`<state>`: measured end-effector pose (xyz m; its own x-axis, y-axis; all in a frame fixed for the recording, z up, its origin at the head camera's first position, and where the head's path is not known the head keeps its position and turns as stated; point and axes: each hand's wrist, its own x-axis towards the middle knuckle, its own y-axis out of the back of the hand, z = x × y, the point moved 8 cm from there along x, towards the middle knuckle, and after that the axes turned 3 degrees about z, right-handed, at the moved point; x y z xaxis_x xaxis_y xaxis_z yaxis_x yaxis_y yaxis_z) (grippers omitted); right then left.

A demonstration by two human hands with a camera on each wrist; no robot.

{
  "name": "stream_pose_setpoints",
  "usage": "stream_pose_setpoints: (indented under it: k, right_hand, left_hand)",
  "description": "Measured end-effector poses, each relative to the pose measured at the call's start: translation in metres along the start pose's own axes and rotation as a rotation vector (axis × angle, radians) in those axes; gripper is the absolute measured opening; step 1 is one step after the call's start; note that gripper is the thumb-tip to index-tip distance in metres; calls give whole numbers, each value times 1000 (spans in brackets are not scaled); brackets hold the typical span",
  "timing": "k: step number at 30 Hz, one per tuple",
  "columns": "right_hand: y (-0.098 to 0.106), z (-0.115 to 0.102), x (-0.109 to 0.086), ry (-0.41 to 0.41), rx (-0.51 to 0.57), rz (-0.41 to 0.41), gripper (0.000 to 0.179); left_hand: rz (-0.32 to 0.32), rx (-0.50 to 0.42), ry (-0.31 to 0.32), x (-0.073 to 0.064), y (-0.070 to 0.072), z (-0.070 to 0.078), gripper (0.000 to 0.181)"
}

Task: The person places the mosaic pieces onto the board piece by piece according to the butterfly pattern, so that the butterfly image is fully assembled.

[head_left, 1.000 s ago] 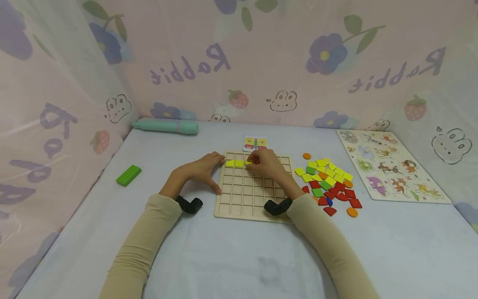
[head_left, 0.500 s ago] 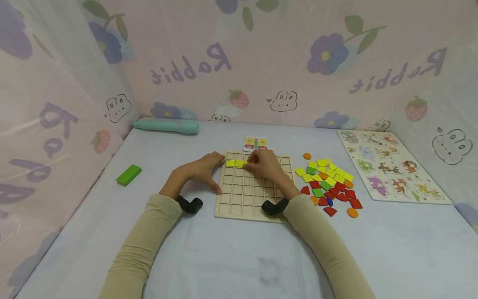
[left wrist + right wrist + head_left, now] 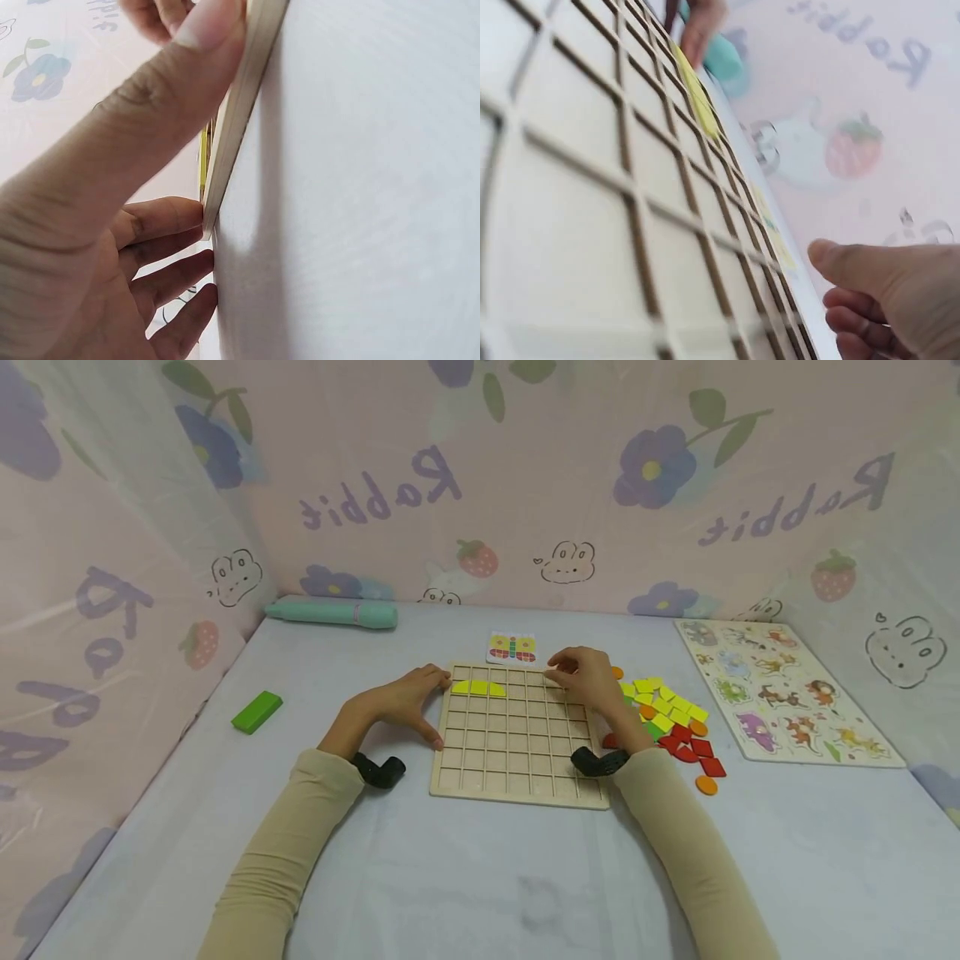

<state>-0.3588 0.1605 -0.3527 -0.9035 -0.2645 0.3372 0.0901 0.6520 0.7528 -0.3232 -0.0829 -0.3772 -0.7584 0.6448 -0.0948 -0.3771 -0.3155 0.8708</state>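
Observation:
A wooden grid board (image 3: pixel 517 747) lies in front of me. Three yellow tiles (image 3: pixel 478 688) form a row in its far left cells, the outer two with a curved edge. My left hand (image 3: pixel 397 706) rests against the board's left side, thumb and fingers spread; in the left wrist view its thumb (image 3: pixel 150 120) touches the board's edge and the index finger reaches the corner. My right hand (image 3: pixel 588 681) hovers over the far right corner with nothing visible in it; the right wrist view has its thumb (image 3: pixel 855 262) extended and the other fingers loosely bent.
Beyond the board lies a small pattern card (image 3: pixel 512 647). Loose yellow, red, green and orange pieces (image 3: pixel 678 714) are scattered right of it, partly behind my right hand. An animal puzzle board (image 3: pixel 787 693), a green block (image 3: pixel 257 712) and a mint-coloured tube-shaped case (image 3: pixel 333 612) lie farther out.
My right hand has let go of the third yellow tile, which now lies in its cell, and has moved right toward the loose pieces. The left hand has stayed in place.

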Motion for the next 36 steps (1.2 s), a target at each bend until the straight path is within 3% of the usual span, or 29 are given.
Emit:
stream_pose_setpoints:
  k: [7, 12, 19, 24, 31, 36]
  right_hand:
    - [43, 53, -13, -162, -83, 136, 25]
    - [52, 78, -22, -285, -131, 100, 33]
    - [49, 85, -24, -275, -126, 71, 30]
    - [35, 67, -18, -199, -91, 36, 28]
    - [-5, 7, -6, -17, 48, -120, 25]
    - [-27, -25, -5, 90, 101, -179, 17]
  left_hand:
    - [-3, 1, 2, 0, 0, -1, 97]
    - [1, 11, 1, 0, -2, -3, 99]
    - [5, 11, -7, 0, 0, 0, 99]
    - [3, 1, -5, -1, 0, 2, 98]
    - [1, -6, 7, 0, 0, 0, 95]
    - [1, -9, 13, 0, 0, 0, 97]
